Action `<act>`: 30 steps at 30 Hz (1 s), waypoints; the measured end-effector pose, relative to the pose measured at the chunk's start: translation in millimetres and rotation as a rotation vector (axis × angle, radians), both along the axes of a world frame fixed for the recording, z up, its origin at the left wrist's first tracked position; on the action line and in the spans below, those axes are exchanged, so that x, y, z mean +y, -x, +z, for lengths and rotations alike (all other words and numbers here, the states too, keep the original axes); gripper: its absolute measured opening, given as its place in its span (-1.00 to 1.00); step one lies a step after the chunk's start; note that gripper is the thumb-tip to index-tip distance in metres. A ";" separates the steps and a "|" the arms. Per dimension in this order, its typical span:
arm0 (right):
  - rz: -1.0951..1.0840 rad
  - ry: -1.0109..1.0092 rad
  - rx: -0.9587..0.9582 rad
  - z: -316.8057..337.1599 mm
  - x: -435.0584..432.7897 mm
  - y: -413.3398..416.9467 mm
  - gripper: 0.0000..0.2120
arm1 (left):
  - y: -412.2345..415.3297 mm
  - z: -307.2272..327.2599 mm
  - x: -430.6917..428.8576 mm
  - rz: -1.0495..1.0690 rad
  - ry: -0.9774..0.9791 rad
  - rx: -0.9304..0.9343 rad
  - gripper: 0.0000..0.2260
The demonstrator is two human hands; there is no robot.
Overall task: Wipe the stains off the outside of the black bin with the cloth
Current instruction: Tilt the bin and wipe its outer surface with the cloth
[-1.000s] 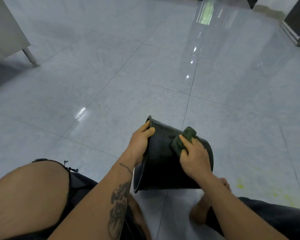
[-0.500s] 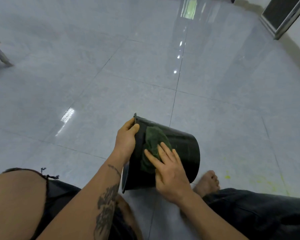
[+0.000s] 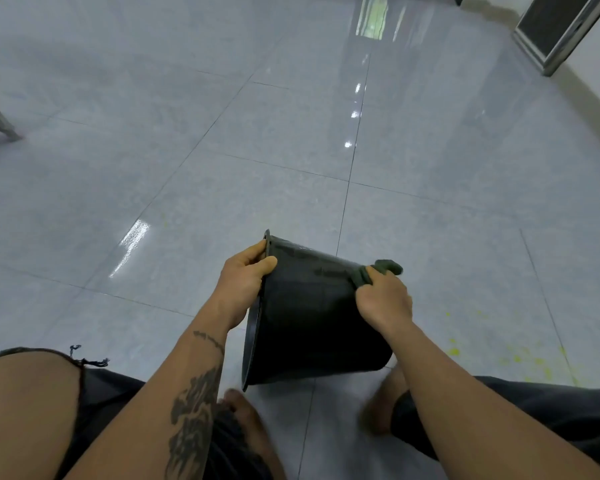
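Wiping looks partway done: left hand (image 3: 246,282) clasps the rim of the round black plastic bin (image 3: 312,323); right hand (image 3: 383,299) clutches the bunched green cloth (image 3: 387,266) against its side.

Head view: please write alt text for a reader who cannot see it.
A seated person holds a black bin on its side over a grey tiled floor; the left hand grips its rim while the right hand holds a dark green cloth against its outer wall. Yellow specks dot the floor.
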State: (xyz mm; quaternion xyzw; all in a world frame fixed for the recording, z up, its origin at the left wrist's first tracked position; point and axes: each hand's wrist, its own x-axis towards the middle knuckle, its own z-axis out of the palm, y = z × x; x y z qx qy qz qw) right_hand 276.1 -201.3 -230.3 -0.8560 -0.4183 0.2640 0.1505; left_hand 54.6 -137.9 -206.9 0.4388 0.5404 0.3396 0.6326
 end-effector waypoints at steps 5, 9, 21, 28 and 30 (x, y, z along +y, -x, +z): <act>0.308 -0.242 0.074 4.7 -9.7 66.0 -0.41 | -1.8 3.9 4.4 -0.093 -0.014 0.035 -0.71; 0.414 -0.367 0.067 -9.8 -38.0 62.1 -0.46 | -6.9 2.0 10.0 -0.178 -0.153 0.244 -0.71; 0.202 -0.108 0.177 7.5 5.1 75.4 -0.44 | -9.9 -0.5 -4.5 -0.135 -0.224 0.317 -0.76; 0.636 -0.383 -0.031 -6.6 -54.3 64.4 -0.39 | -10.3 -0.1 -0.4 -0.125 -0.193 0.256 -0.80; 0.562 -0.383 -0.009 -9.1 -63.7 49.2 -0.39 | -13.1 0.8 2.4 -0.114 -0.192 0.301 -0.80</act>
